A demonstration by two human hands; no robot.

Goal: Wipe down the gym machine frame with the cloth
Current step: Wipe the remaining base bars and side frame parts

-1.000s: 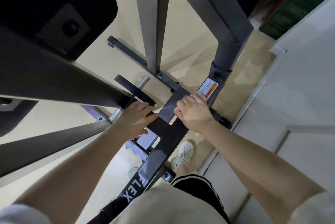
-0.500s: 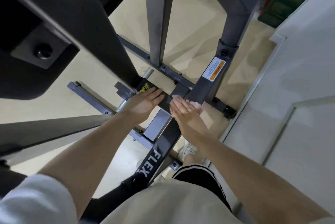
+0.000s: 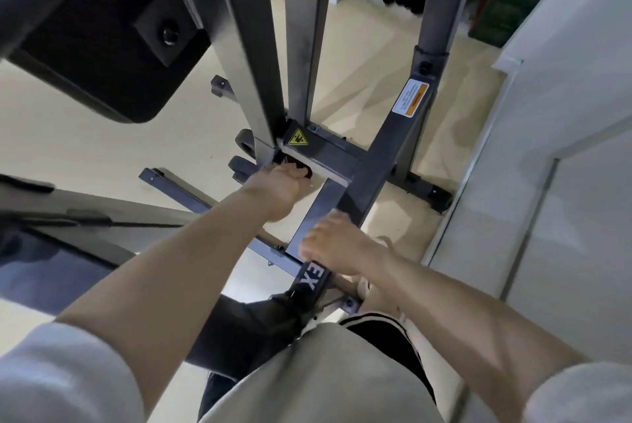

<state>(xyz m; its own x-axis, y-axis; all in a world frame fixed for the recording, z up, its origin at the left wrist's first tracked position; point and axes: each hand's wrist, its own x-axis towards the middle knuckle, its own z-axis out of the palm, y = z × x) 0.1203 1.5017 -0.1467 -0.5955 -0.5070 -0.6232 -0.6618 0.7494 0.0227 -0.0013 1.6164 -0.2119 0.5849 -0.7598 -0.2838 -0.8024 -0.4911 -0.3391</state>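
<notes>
The dark grey gym machine frame (image 3: 372, 176) runs diagonally below me, with a white "EX" of its lettering showing near my right hand. My left hand (image 3: 277, 186) reaches under the joint that bears a yellow warning sticker (image 3: 298, 137). Its fingers are curled around a small dark cloth (image 3: 303, 170), which is mostly hidden. My right hand (image 3: 342, 246) lies blurred on top of the diagonal beam just above the lettering, fingers across the beam.
Grey upright posts (image 3: 304, 29) rise right in front of my hands. A black padded part (image 3: 102, 46) hangs at the upper left. A white wall (image 3: 564, 149) stands close on the right. Floor bars (image 3: 191, 197) cross the beige floor.
My left hand moved from the top of the cross beam to below the joint and curled its fingers. My right hand slid down the diagonal beam toward me. The view tilted closer.
</notes>
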